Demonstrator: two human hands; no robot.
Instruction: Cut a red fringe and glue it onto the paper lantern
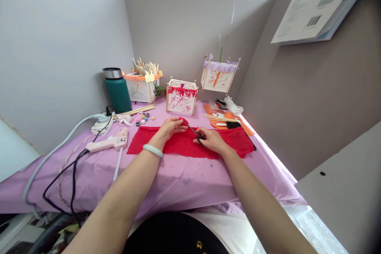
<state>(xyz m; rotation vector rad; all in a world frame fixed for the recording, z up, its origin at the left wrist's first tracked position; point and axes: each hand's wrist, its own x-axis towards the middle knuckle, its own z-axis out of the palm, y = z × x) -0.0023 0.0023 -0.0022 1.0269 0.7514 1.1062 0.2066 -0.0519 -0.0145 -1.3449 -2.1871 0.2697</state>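
Note:
My left hand pinches a small piece of red fabric between thumb and fingers. A pale bangle circles that wrist. In my right hand is a pair of dark-handled scissors, the blades pointing up and left to the small red piece. Both hands are over a long red cloth spread across the table. Just behind stands a square paper lantern with a red fringe and a drawn flower. Whether the small piece is joined to the cloth below, I cannot tell.
A pink glue gun with trailing cords lies at left, near a power strip. Behind are a green bottle and a box of sticks. A purple-fringed lantern hangs at back right. Sticks lie below it.

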